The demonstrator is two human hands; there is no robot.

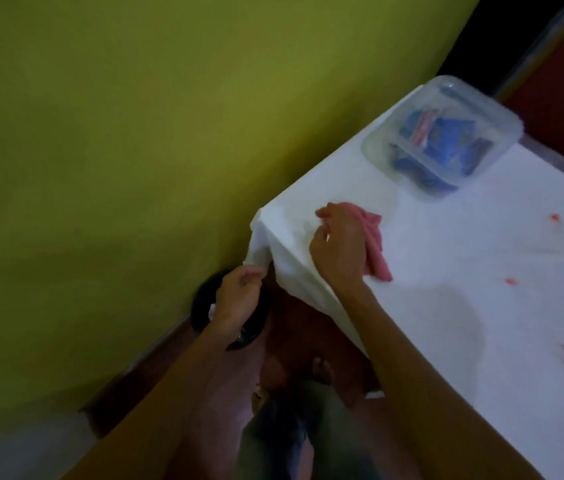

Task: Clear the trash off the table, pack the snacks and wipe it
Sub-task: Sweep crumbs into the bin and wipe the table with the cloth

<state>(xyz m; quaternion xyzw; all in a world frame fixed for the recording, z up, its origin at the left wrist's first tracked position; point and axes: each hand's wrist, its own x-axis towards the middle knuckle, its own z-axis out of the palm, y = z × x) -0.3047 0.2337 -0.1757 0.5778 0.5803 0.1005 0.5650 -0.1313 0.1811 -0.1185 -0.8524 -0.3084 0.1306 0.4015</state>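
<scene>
Landmark: the table corner (264, 220), draped in a white tablecloth (447, 323). The left hand (239, 294) is below the corner and off the table edge. Its thumb and fingertips are closed in a narrow pinch on the hanging flap of the tablecloth. The right hand (339, 249) rests on the tabletop just inside the corner, fingers curled and thumb stretched towards the corner. It holds a pink cloth (376, 245) against the surface; the cloth shows beyond the knuckles and trails out on the side away from the corner. A clear lidded container (481, 109) stands well along the wall-side edge from the corner, closed, with blue snack packets (447, 140) inside; the picture is blurred there and no print can be read. Several small orange-red stains (555, 217) mark the tablecloth far from the corner, past the pink cloth. A black round bin (201, 304) sits on the floor below the corner, against the green wall (135, 133), partly hidden by the left wrist. A bare foot (322, 368) stands on the floor under the corner's overhang.
</scene>
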